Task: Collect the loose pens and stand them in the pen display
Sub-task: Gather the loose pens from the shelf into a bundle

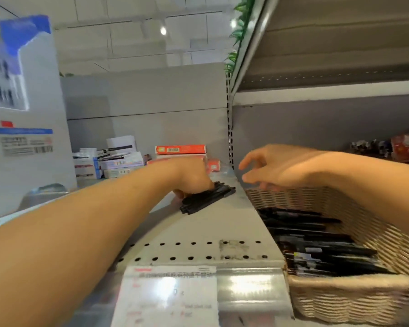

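Head view: fingers of the left hand (194,177) curl down onto a bundle of black pens (207,197) lying on the grey shelf (210,228). Right hand (273,167) hovers with fingers loosely spread above the woven basket (354,300) of pens at the shelf's right edge. Bare perforated shelf lies between bundle and price label (165,296).

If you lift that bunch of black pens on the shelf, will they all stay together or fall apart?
Probably some would slip. The bunch of black pens looks loose, with no band visible, and the left hand grips only one end. The pens look thin, stiff and smooth, so they might slide or roll on the flat metal shelf. The right hand hovers open and could steady them.
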